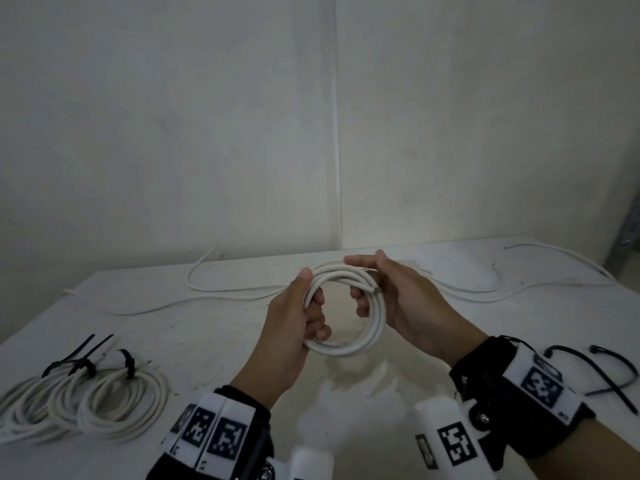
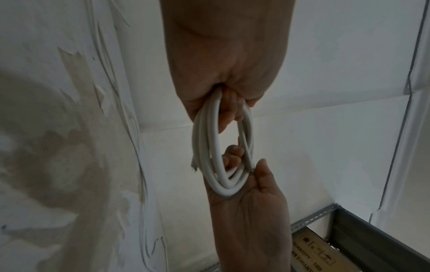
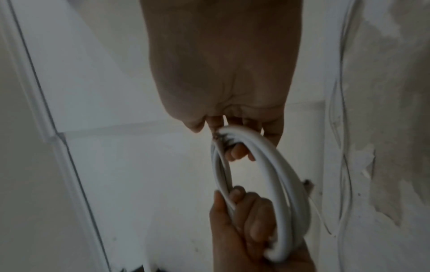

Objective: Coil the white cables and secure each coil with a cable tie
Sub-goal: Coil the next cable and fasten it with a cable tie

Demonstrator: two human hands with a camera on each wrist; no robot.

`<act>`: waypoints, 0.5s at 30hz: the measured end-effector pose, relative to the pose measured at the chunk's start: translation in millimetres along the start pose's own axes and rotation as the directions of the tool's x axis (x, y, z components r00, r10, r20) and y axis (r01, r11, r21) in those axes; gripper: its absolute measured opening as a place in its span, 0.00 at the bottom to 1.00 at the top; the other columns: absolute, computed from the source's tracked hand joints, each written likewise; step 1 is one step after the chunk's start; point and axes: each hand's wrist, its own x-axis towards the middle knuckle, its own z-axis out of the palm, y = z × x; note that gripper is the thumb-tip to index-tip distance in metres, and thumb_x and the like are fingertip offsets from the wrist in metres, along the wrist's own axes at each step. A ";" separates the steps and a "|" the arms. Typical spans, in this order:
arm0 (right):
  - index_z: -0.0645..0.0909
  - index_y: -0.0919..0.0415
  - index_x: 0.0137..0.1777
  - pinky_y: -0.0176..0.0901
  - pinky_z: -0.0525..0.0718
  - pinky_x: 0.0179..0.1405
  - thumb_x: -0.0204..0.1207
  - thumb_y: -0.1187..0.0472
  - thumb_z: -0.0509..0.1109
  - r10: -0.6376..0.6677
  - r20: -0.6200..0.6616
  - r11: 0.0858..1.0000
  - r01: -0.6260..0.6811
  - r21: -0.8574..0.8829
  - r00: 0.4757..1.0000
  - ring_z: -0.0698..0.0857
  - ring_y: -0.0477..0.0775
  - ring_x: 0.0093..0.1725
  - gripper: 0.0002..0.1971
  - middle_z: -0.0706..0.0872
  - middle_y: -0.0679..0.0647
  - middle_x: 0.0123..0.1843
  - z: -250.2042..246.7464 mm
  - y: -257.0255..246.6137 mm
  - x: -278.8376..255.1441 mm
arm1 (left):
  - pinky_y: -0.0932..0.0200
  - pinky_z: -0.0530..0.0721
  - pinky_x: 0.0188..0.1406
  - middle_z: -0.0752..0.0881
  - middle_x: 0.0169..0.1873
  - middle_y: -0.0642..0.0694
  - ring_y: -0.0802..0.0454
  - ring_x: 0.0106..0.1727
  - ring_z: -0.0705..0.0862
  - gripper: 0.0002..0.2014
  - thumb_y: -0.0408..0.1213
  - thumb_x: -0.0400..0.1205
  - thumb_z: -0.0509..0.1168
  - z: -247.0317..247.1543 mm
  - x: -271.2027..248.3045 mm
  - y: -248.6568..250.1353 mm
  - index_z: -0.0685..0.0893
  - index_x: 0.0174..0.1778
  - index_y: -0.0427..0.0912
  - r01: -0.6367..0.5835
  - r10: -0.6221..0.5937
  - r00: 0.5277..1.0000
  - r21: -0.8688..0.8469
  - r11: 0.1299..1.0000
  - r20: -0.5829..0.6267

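Above the tabletop [image 1: 214, 341], mid-frame, a white coil [image 1: 349, 308] is held up between both hands. Left hand [image 1: 294, 327] grips the coil's left side, fingers curled through the loop, thumb on top of the strands. Right hand [image 1: 398, 299] grasps the right side, thumb over the upper arc, fingers hooked inside the ring. Coil is off the surface, several turns bunched, with no tie on it. Left wrist view shows the coil [image 2: 221, 156] edge-on, clamped in both palms. On the near-left tabletop lie three tied coils [image 1: 86, 403], bound with black ties. Loose cables [image 1: 242, 292] trail along the far edge, behind the hands. Spare ties [image 1: 609, 375] lie near right, beside the right wrist.
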 end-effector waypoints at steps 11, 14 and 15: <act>0.81 0.55 0.53 0.35 0.72 0.28 0.84 0.61 0.55 -0.240 0.055 0.786 0.227 -0.575 0.969 0.70 0.40 0.23 0.12 0.73 0.41 0.24 -8.9 17.9 -1.3 | 0.57 0.82 0.29 0.72 0.17 0.48 0.53 0.19 0.71 0.22 0.40 0.86 0.46 0.4 3.3 -0.1 0.81 0.36 0.34 0.082 -0.122 0.982 0.259 0.962 0.143; 0.81 0.57 0.54 0.29 0.70 0.29 0.84 0.61 0.55 -0.217 0.094 0.725 0.224 -0.652 0.972 0.73 0.38 0.24 0.12 0.78 0.34 0.24 -17.7 13.8 -1.8 | 0.55 0.84 0.30 0.72 0.17 0.48 0.52 0.18 0.73 0.21 0.42 0.86 0.50 10.5 6.0 -1.6 0.80 0.35 0.34 0.094 -0.153 0.976 0.332 0.939 0.156; 0.80 0.54 0.53 0.28 0.69 0.28 0.84 0.62 0.55 -0.205 0.103 0.718 0.221 -0.660 0.973 0.73 0.38 0.24 0.11 0.78 0.32 0.24 -21.4 12.2 -3.7 | 0.54 0.83 0.31 0.72 0.17 0.48 0.52 0.17 0.73 0.21 0.43 0.85 0.51 14.6 6.1 -3.7 0.79 0.34 0.34 0.110 -0.173 0.971 0.335 0.936 0.164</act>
